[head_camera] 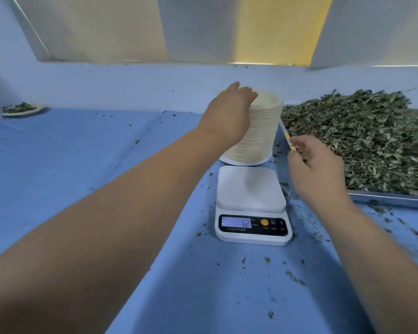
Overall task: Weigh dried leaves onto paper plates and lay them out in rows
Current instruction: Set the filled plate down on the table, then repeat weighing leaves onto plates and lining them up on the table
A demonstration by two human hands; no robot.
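A tall stack of cream paper plates [258, 131] stands behind a white digital scale [251, 186] whose platform is bare and whose display reads 12. My left hand [227, 112] reaches over the stack's left top edge, fingers touching the top plate. My right hand [316, 167] hovers right of the scale with loosely curled fingers; a few leaf bits cling to it. A big heap of dried green leaves [362, 138] fills a metal tray [391, 197] at the right. One filled plate [22, 109] sits far left.
The blue sheet [82, 145] covers the table, with leaf crumbs scattered around the scale and at the right front. A pale wall with window panels rises behind the table.
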